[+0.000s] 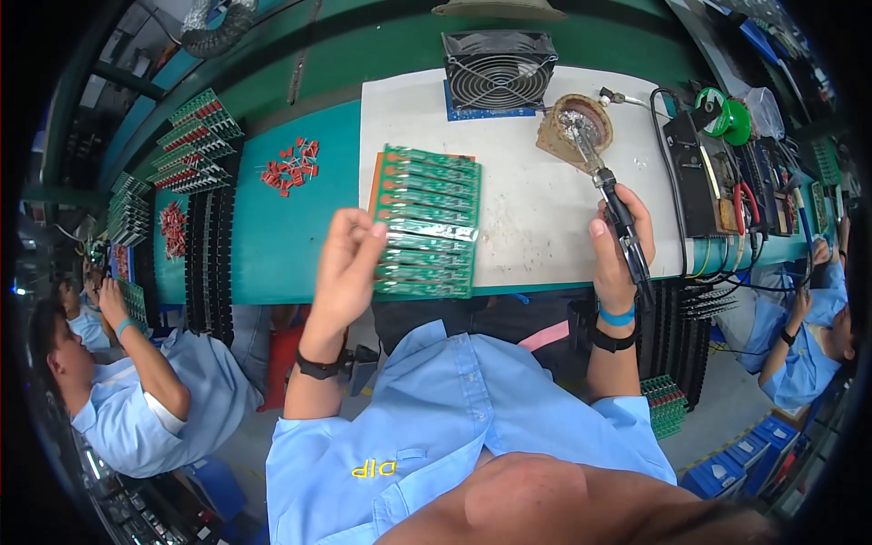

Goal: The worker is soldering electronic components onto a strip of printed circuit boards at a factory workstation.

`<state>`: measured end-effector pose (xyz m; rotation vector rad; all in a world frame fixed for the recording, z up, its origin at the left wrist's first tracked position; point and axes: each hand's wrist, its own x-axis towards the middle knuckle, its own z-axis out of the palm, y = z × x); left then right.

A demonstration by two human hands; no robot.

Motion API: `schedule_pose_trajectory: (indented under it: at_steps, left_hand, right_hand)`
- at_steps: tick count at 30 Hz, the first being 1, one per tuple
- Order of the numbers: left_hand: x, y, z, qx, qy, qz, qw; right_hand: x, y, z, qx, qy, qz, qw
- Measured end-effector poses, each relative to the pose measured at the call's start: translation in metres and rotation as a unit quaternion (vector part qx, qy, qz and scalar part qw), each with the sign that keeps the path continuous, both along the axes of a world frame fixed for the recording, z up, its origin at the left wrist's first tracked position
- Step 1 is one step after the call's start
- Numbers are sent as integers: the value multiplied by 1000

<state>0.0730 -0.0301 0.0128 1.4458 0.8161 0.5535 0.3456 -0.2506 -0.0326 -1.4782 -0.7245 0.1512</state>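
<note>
A green circuit board panel (pixel 427 222), divided into several narrow strips, lies in front of me on an orange-brown backing (pixel 374 186). My left hand (pixel 350 263) is at its left edge, thumb and fingers closed on the border. In my right hand (pixel 622 245) is a soldering iron (pixel 619 218) with a black handle, held at a slant. Its metal end reaches into a round brown dish (pixel 604 123) holding silvery solder bits. The exact tip is hard to make out among them.
A black fan (pixel 500 73) stands at the back. Red components (pixel 291 168) lie loose at left, near stacked boards (pixel 195 136) and a black rack (pixel 211 263). Right are a soldering station (pixel 695 173), a green solder spool (pixel 727 116) and cables. Co-workers sit on both sides.
</note>
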Motion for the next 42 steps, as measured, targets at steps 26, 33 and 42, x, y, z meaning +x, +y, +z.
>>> schedule_pose_trajectory:
  at_steps: [26,33,42]
  left_hand:
    - [-68,156,49,437,126,174,873]
    - [-171,269,72,691,264,215,638]
    - [-190,311,97,585,334,76,735]
  right_hand:
    - [-3,33,24,291,324,64,898]
    - [-7,49,20,349,500,134,781]
    - [-43,52,22,282,589,133,745]
